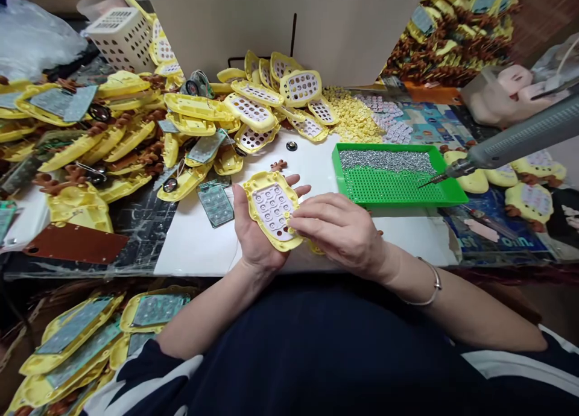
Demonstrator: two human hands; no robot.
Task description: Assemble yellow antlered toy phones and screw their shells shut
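My left hand lies palm up under a yellow plastic toy shell, thumb along its left edge and fingers behind it. Inside the shell sits a pale lilac button pad with rows of round buttons. My right hand reaches over the shell's lower right, fingers pinched together on small yellow buttons at the pad's edge. Another yellow part shows partly beneath my right hand. Left of the shell, a green circuit board rests on the white sheet.
A green tray of screws stands to the right, below the tip of an electric screwdriver. Yellow shells pile up behind and leftward. Loose yellow buttons lie heaped near a cardboard panel. A small round speaker sits mid-table.
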